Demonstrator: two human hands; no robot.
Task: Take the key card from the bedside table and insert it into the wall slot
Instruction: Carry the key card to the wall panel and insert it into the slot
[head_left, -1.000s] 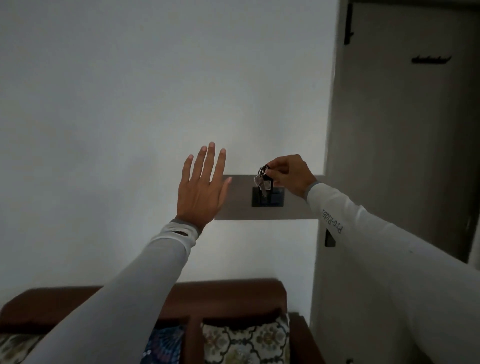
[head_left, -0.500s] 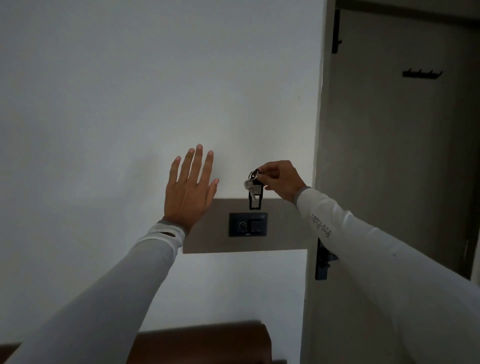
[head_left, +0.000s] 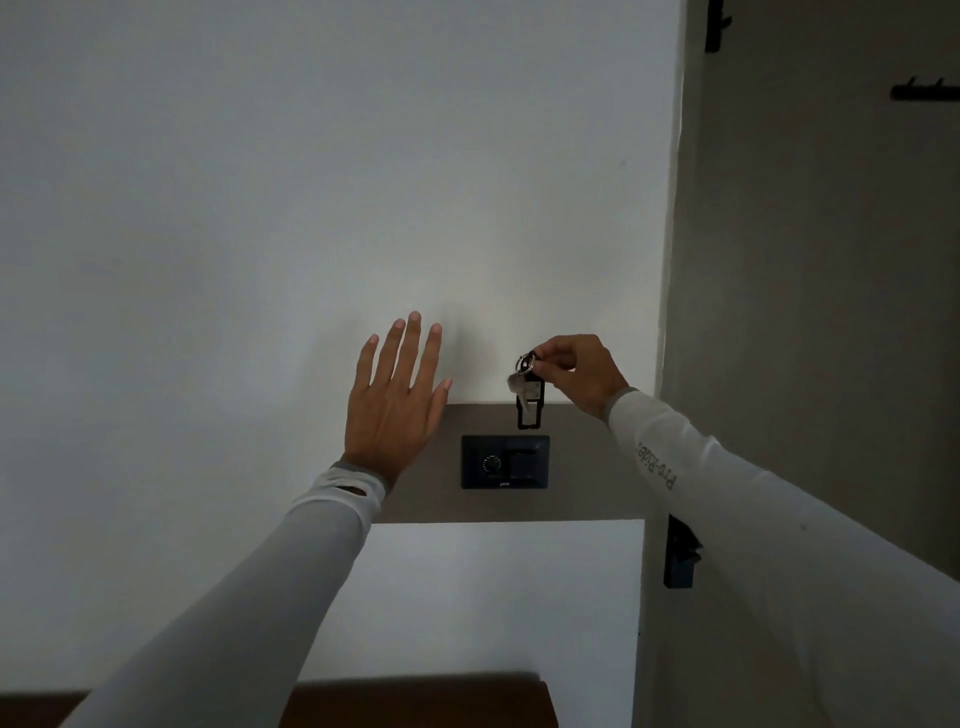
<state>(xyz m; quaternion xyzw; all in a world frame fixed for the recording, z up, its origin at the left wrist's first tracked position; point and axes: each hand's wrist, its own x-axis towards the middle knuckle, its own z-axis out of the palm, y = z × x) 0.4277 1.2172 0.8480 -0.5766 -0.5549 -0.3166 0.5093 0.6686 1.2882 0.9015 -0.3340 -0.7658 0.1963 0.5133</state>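
Observation:
My right hand (head_left: 579, 373) pinches the ring of the key card (head_left: 530, 406), a black-framed tag that hangs with a metal key beside it. The tag dangles just above the dark wall slot panel (head_left: 505, 462), its lower edge a short gap over the panel's right half. That panel has a round dial on the left and a square part on the right, and it sits on a grey-brown wall plate (head_left: 582, 467). My left hand (head_left: 396, 402) is spread flat against the white wall to the left of the panel, holding nothing.
A grey door (head_left: 810, 312) stands to the right, with a dark handle (head_left: 679, 553) at its edge and a black hook rack (head_left: 924, 91) high up. The brown headboard top (head_left: 415, 701) runs along the bottom.
The view has tilted upward, so the panel and headboard sit lower in frame. My right hand has lifted the key card from in front of the panel to just above it.

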